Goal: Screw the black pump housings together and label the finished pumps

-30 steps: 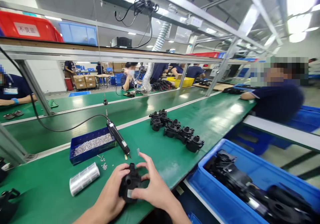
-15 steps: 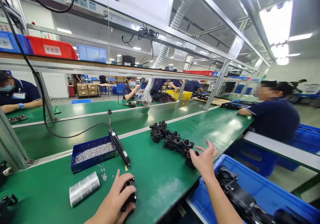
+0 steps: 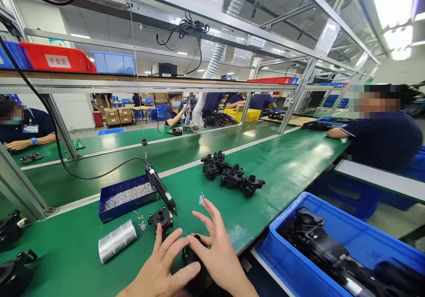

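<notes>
My left hand (image 3: pixel 166 266), fingers spread, is beside a black plastic housing (image 3: pixel 191 255). My right hand (image 3: pixel 215 248) has its thumb and fingers around that housing, which they partly hide. A small clear piece (image 3: pixel 201 198) shows at the right index fingertip; whether it sticks there I cannot tell. Just beyond my left fingertips, another black housing with a round neck (image 3: pixel 161 219) stands on the green bench. An electric screwdriver (image 3: pixel 161 188) hangs on its cord over a blue tray (image 3: pixel 128 210) of small metal fasteners. Several more black housings (image 3: pixel 232 177) stand in a group farther off.
A silvery cylinder (image 3: pixel 117 241) lies left of my hands, near loose screws and nuts (image 3: pixel 142 225). At the right, a blue crate (image 3: pixel 318 202) holds black parts. More black parts (image 3: pixel 15 270) sit at the far left. A co-worker (image 3: pixel 385 133) sits at the right.
My right hand has brought the nearest housing from the group back towards me. My left hand has let go of its housing, which now stands near the screwdriver tip.
</notes>
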The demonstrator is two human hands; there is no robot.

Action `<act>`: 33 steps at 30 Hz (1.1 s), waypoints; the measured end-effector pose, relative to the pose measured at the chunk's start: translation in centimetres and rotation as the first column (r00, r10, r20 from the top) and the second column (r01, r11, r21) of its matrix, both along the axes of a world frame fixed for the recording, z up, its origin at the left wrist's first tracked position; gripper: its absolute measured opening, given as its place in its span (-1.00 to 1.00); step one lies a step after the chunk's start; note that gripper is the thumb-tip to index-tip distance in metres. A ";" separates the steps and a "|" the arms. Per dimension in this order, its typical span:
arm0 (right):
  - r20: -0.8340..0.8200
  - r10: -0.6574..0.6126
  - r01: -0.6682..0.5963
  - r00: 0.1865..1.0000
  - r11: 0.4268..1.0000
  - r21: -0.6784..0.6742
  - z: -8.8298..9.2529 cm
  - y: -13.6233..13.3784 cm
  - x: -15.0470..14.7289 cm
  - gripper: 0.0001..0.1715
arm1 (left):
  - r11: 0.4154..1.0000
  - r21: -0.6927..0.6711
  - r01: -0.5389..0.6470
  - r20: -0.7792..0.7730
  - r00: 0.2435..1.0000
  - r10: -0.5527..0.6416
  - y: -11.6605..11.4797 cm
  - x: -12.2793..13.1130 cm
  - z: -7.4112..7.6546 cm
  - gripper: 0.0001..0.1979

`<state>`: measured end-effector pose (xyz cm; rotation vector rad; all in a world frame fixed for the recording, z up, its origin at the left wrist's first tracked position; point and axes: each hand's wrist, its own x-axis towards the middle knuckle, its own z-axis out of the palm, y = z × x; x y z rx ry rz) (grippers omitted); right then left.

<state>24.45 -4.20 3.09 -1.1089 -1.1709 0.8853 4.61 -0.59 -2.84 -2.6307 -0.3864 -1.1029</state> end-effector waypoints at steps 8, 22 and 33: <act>-0.192 0.008 0.002 0.981 0.999 0.054 -2.0 2.6 0.1 -0.20 | 0.999 -0.037 0.037 0.039 0.999 -0.036 0.0 0.0 2.1 -0.26; -0.225 -0.010 -0.013 0.974 0.995 -0.103 -2.4 -2.9 0.3 -0.14 | 0.919 -0.390 -0.062 0.105 0.988 0.111 -0.4 0.0 1.4 -0.20; -0.184 -0.098 0.063 0.978 0.980 -0.189 -2.0 -2.6 -0.9 0.02 | 0.918 -0.393 -0.045 0.120 0.988 0.100 -0.2 -0.1 1.4 -0.23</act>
